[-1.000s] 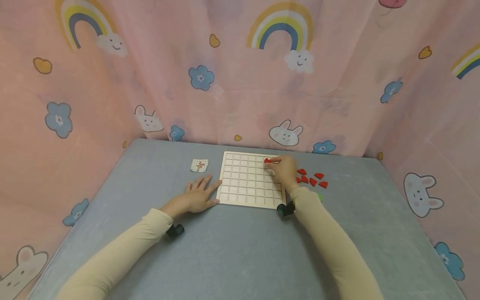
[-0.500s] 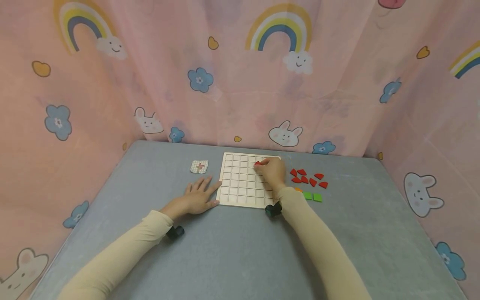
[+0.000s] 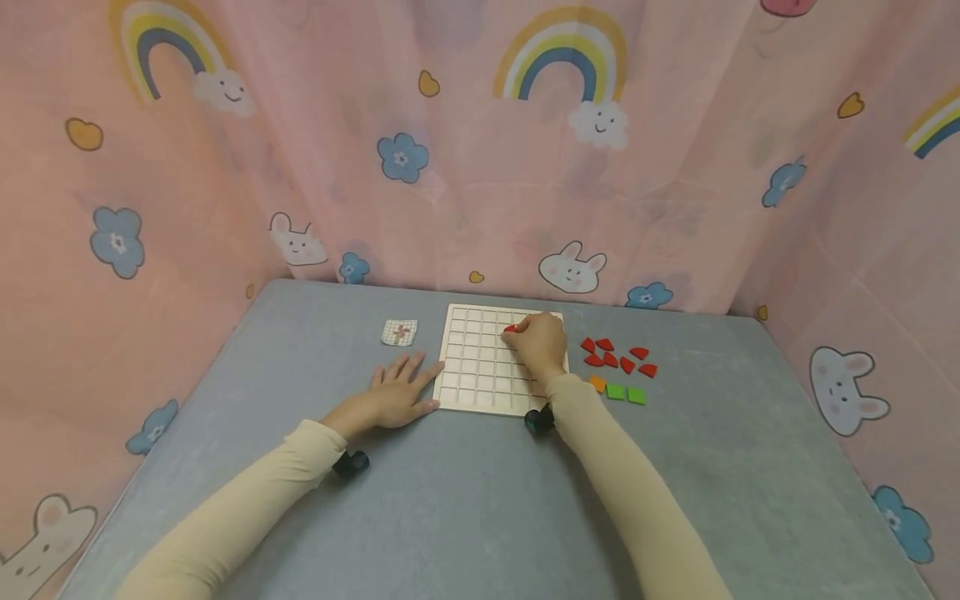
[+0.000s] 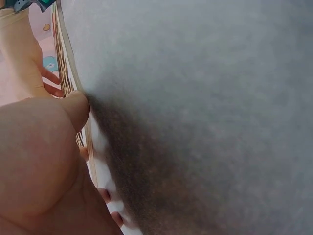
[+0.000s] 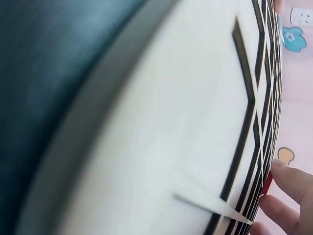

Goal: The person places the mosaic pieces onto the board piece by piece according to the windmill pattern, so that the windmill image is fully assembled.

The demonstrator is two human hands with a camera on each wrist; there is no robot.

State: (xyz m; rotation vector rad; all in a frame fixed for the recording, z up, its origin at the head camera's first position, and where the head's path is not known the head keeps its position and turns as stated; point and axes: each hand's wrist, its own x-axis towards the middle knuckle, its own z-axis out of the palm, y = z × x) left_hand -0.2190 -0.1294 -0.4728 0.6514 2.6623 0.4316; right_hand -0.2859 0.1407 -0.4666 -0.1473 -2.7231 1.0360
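Observation:
A pale wooden grid board (image 3: 480, 375) lies on the grey table. Over its upper right part, my right hand (image 3: 542, 343) pinches a small red piece (image 3: 511, 328) between thumb and fingers, right at the board's cells. In the right wrist view the red piece (image 5: 267, 183) shows as a thin edge by the fingertips (image 5: 279, 164). My left hand (image 3: 396, 396) lies with fingers spread on the table, its thumb and index finger touching the board's left edge. The left wrist view shows that thumb (image 4: 76, 110) against the board's side.
Right of the board lie several red quarter-round pieces (image 3: 627, 364), an orange square (image 3: 597, 383) and two green squares (image 3: 636, 396). A small card with a printed grid pattern (image 3: 400, 332) sits left of the board. A pink patterned curtain (image 3: 480, 192) stands behind the table.
My right hand has moved left across the board with the red piece, uncovering the orange and green squares. The left hand has stayed in place.

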